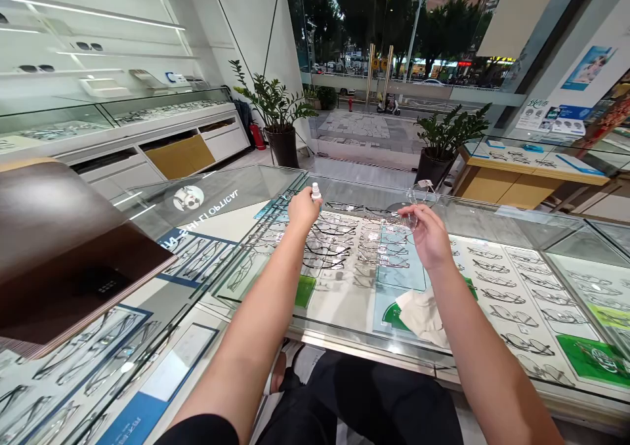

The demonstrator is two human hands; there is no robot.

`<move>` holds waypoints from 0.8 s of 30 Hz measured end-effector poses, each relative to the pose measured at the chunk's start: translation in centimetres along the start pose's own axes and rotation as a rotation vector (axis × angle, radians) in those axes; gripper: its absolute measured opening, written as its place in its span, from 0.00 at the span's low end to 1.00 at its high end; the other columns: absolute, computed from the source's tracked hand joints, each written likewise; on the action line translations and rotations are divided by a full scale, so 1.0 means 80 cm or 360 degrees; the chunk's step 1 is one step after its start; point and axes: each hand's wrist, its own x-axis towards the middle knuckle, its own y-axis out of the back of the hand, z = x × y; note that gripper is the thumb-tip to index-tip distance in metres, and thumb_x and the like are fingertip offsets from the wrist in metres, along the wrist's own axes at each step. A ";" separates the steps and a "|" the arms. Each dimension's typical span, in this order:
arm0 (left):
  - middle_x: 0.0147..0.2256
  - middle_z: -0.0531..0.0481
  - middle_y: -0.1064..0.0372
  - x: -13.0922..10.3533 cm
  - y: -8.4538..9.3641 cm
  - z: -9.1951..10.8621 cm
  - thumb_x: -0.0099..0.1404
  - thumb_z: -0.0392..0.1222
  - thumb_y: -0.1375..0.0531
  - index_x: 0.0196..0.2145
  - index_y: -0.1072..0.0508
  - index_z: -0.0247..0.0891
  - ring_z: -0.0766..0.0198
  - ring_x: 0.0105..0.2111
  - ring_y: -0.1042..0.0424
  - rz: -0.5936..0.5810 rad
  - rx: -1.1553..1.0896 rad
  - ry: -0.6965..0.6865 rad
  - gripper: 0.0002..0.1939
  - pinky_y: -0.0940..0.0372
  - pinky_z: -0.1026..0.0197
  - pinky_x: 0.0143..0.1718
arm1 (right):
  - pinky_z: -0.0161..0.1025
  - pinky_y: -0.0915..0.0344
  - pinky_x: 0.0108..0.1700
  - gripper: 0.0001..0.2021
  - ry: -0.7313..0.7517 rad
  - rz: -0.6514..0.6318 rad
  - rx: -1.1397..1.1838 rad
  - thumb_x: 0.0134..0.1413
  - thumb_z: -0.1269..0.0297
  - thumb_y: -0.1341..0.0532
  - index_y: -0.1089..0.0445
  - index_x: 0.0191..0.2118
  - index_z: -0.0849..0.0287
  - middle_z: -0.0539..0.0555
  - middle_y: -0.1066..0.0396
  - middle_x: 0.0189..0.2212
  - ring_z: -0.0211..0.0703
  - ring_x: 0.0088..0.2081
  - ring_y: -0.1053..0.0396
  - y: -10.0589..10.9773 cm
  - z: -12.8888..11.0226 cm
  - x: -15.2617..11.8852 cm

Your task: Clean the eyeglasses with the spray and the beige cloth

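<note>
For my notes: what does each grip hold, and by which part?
Left grip: white-topped bottle, below its top. Right grip: clear eyeglasses, near one lens; exact spot unclear.

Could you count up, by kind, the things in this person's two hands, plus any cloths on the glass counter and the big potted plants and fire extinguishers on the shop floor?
White spray bottle, in the left hand: 1
Clear eyeglasses, in the right hand: 1
Pale cloth: 1
Potted plants: 2
Red fire extinguisher: 1
Total: 6
</note>
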 end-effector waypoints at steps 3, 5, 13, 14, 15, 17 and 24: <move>0.48 0.38 0.19 0.003 -0.002 -0.004 0.66 0.43 0.35 0.44 0.26 0.44 0.41 0.51 0.23 -0.0001 0.0011 0.0014 0.09 0.38 0.51 0.47 | 0.48 0.32 0.56 0.06 -0.0004 -0.0007 -0.0060 0.59 0.56 0.35 0.23 0.35 0.50 0.53 0.20 0.40 0.50 0.49 0.26 0.001 0.001 0.001; 0.48 0.39 0.19 0.003 -0.002 -0.005 0.66 0.43 0.35 0.44 0.26 0.44 0.42 0.50 0.23 0.0009 0.0013 0.0017 0.09 0.37 0.51 0.47 | 0.49 0.32 0.56 0.07 0.0019 -0.0023 -0.0086 0.59 0.55 0.35 0.24 0.35 0.50 0.53 0.20 0.40 0.50 0.49 0.26 0.002 0.003 0.002; 0.54 0.36 0.21 -0.001 -0.003 -0.002 0.67 0.42 0.36 0.52 0.28 0.41 0.42 0.55 0.25 0.0043 0.0047 0.0027 0.15 0.37 0.51 0.52 | 0.48 0.32 0.55 0.08 0.0038 -0.0039 -0.0131 0.61 0.53 0.36 0.26 0.35 0.50 0.52 0.20 0.41 0.48 0.48 0.26 0.003 0.001 0.001; 0.54 0.36 0.22 -0.001 -0.003 -0.002 0.67 0.41 0.35 0.52 0.28 0.41 0.42 0.55 0.25 0.0041 0.0035 0.0016 0.16 0.36 0.50 0.53 | 0.48 0.32 0.55 0.08 0.0041 -0.0031 -0.0121 0.60 0.53 0.36 0.26 0.35 0.50 0.52 0.20 0.40 0.48 0.48 0.26 0.003 0.000 0.001; 0.54 0.36 0.22 -0.002 -0.003 -0.001 0.67 0.41 0.34 0.53 0.28 0.40 0.42 0.56 0.25 0.0057 0.0017 0.0001 0.18 0.36 0.50 0.54 | 0.48 0.32 0.55 0.08 0.0057 -0.0028 -0.0118 0.60 0.53 0.36 0.27 0.35 0.50 0.52 0.20 0.40 0.48 0.48 0.26 0.002 -0.002 0.001; 0.57 0.33 0.26 -0.004 0.000 0.005 0.64 0.42 0.32 0.57 0.30 0.38 0.41 0.57 0.27 0.0198 -0.0042 -0.0041 0.25 0.36 0.47 0.57 | 0.48 0.31 0.54 0.09 0.0068 -0.0047 -0.0172 0.61 0.52 0.37 0.27 0.35 0.50 0.52 0.20 0.41 0.48 0.48 0.26 0.003 -0.004 0.002; 0.33 0.49 0.27 -0.097 0.026 0.102 0.72 0.47 0.40 0.44 0.26 0.40 0.61 0.34 0.29 0.0329 -0.0773 -0.0821 0.09 0.35 0.58 0.41 | 0.47 0.31 0.53 0.12 0.0137 0.0087 -0.0308 0.65 0.48 0.40 0.30 0.36 0.50 0.53 0.22 0.44 0.48 0.53 0.27 0.026 -0.013 0.018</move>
